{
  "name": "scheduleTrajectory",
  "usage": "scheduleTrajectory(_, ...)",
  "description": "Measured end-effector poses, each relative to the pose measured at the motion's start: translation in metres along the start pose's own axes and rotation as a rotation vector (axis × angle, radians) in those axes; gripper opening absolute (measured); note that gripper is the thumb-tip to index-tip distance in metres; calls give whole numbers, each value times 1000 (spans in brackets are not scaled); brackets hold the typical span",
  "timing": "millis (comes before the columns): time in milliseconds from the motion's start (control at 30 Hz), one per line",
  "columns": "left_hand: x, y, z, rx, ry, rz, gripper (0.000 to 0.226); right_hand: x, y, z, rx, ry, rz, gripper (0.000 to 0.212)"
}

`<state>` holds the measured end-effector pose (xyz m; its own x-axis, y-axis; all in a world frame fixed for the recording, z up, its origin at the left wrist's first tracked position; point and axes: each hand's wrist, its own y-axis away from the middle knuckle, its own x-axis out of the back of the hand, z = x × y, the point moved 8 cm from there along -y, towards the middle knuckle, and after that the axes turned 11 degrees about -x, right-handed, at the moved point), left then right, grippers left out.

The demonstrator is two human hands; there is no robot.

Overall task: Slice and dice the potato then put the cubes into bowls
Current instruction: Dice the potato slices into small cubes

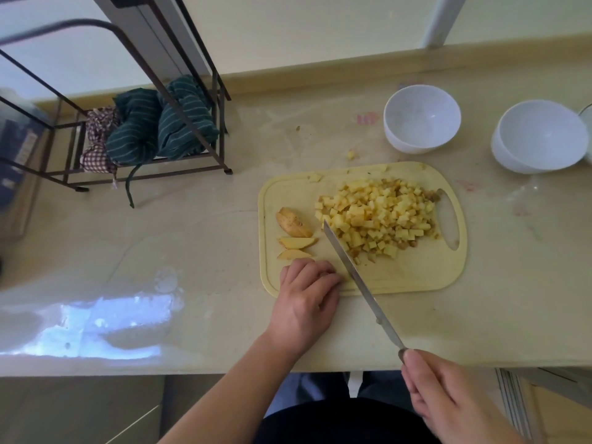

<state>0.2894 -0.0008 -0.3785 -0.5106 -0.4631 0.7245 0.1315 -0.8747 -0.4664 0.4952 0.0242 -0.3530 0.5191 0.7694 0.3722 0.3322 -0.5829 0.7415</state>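
Left hand point(309, 285) sits at the 7 o'clock corner of the cutting board point(416, 277), fingers point(320, 270) curled knuckles-up over a potato piece that is almost wholly hidden — cannot tell its shape. Right hand point(448, 398) is off the board at 5 o'clock, fingers wrapped round the knife point(355, 277) handle. The blade runs from 5 toward 11 o'clock, its flank just beside the left knuckles, its tip touching the near edge of the cube pile point(378, 216).

Deciding relation: blade lies at 3 o'clock of the holding fingers, long axis roughly parallel to the knuckle line — next cut likely falls right there.

Uncut stock: three potato wedges point(294, 235) at 9 o'clock on the board, pale flesh, brown-flecked skin, long axes roughly 9–3. Cubes small, yellow, heaped centre-right.

Two white bowls point(422, 118) at 1 o'clock on the worktop point(192, 235), apparently empty.
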Motion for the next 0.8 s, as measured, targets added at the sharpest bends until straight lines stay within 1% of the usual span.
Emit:
scheduleTrajectory(133,2,0,1,5,-6,-6,6,2,5,3,1,-29,32,76)
scheduleTrajectory(200,1,-2,3,-2,-17,-5,7,3,3,4,-3,-29,51,71)
scheduleTrajectory(267,2,-4,4,8,-18,11,9,0,0,2,-4,-7,26,64)
scheduleTrajectory(467,-4,-10,5,29,-38,-13,16,1,-4,3,-25,-74,-31,63)
scheduleTrajectory(600,-8,-12,4,21,-23,-7,11,4,-4,2,-20,-85,-30,60)
scheduleTrajectory(800,-8,-10,1,-4,-2,-18,10,5,-3,1,-8,-74,-35,60)
